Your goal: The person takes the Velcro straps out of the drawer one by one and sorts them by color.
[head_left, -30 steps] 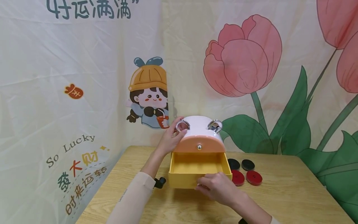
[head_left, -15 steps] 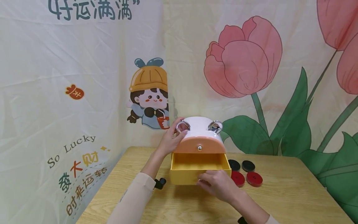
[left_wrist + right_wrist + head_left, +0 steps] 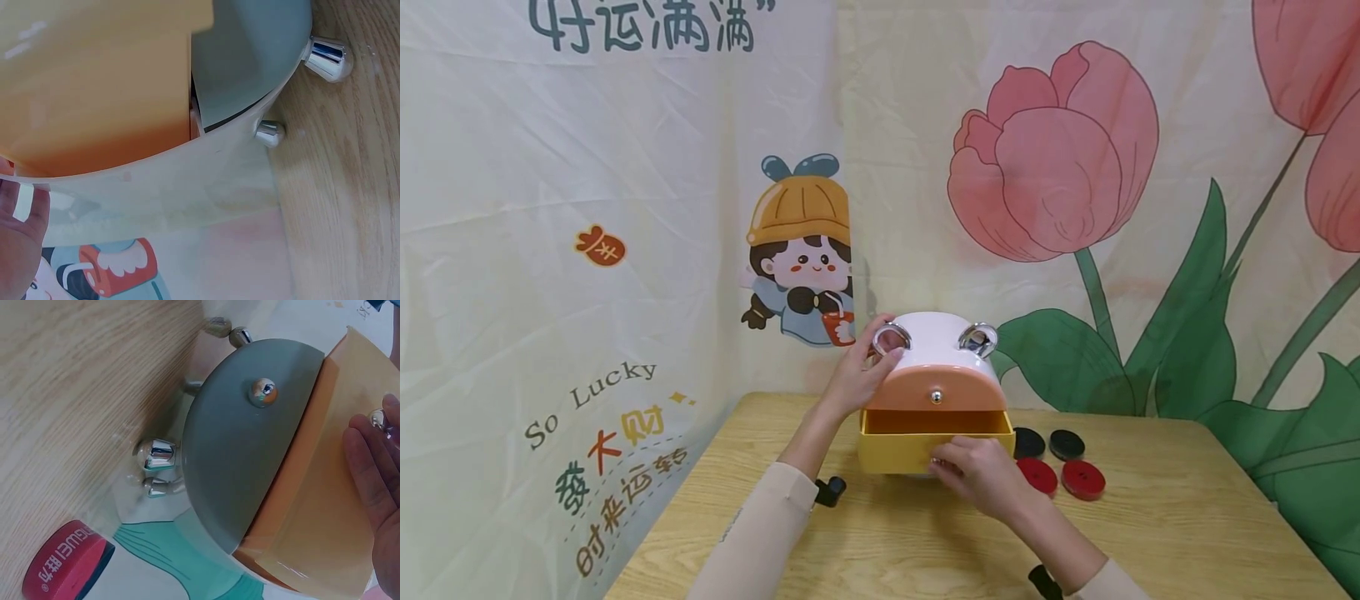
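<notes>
I'm watching the left hand (image 3: 859,371) gripping the side of a white cabinet (image 3: 931,337) standing on the counter (image 3: 880,546), while the right hand (image 3: 983,475) is pinching the silver knob (image 3: 377,419) of its yellow drawer (image 3: 891,454), which is sitting partly pulled out. Nearby, a red roll (image 3: 62,565) is showing "GWEI 胜力®", its first letters turning from view. Behind, the backdrop (image 3: 700,167) is displaying "好运满满", "So Lucky", "發大财" and "时来运转".

Table (image 3: 887,550): pale wood-grain top.
Box (image 3: 917,384): stands at the table's 12 o'clock on silver feet (image 3: 328,60).
Black discs (image 3: 1067,445): two, lying side by side at the box's 4 o'clock.
Red discs (image 3: 1083,481): two, near the black pair's 6 o'clock.
</notes>
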Available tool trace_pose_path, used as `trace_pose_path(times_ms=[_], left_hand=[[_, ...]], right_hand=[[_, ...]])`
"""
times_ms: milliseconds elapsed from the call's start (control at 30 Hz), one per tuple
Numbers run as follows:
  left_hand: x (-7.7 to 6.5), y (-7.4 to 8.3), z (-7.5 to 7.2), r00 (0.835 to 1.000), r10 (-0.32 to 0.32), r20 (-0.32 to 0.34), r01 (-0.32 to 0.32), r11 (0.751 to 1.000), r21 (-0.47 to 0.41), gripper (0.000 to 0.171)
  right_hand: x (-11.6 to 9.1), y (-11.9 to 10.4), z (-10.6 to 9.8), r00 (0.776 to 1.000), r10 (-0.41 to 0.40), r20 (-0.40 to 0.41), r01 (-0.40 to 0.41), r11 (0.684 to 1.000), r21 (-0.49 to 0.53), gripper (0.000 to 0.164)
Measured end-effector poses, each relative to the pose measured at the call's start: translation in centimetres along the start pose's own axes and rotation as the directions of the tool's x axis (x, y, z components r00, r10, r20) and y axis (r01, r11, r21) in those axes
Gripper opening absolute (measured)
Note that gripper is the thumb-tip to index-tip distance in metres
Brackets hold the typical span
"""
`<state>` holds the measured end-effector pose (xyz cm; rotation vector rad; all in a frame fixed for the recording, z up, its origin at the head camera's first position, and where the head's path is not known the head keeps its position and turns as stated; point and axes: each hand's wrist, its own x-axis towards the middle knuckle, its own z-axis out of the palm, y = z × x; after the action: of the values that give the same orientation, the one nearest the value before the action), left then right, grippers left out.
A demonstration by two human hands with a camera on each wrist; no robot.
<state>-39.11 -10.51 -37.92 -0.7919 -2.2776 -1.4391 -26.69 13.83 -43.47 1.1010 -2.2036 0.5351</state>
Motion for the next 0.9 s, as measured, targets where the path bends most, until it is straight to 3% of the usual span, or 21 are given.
trace_pose_path(times_ms=[900], left_hand=[[0.1,0.0,0.1,1.0,0.018,0.003,-0.018,1.0,-0.007,0.059]], right_hand=[[0.9,1.8,1.8,0.997,0.036,-0.074,-0.036,0.999,-0.006,0.017]])
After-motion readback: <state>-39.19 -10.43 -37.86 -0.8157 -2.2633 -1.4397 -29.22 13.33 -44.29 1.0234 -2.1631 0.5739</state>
